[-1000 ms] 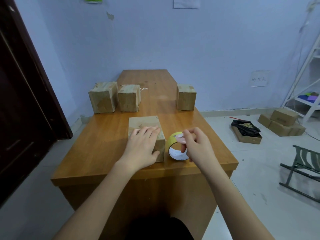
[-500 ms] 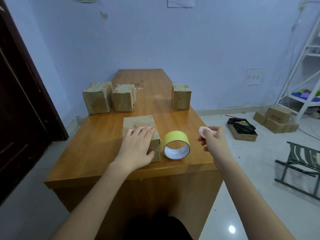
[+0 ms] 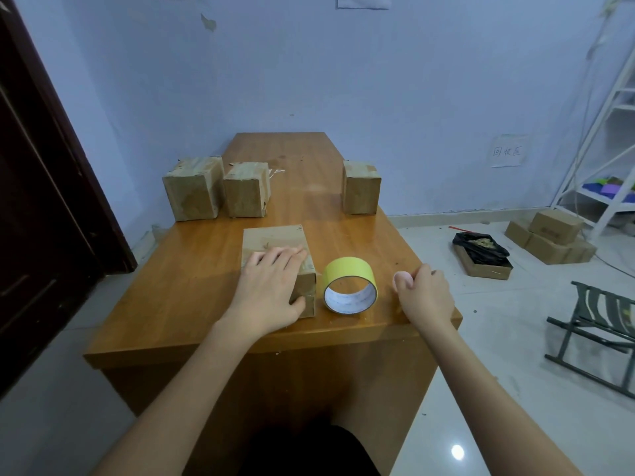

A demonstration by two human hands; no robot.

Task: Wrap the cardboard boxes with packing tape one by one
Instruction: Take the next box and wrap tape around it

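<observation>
**A:** Where is your box now?

**B:** The box sits near your edge of the table. Your left hand lies flat on top, fingers straight, pressing it down. I can't tell if this box has fresh tape on it.

**A:** And the tape?

**B:** The tape stands on the table just beside the box, at its 3 o'clock. Nobody holds it. Your right hand is at 3 o'clock of the tape, fingers curled round a small pink thing.

**A:** How much is left?

**B:** I think a lot. Three boxes wait at 12 o'clock, two left, one right. Some look taped, but I can't be sure.
</observation>
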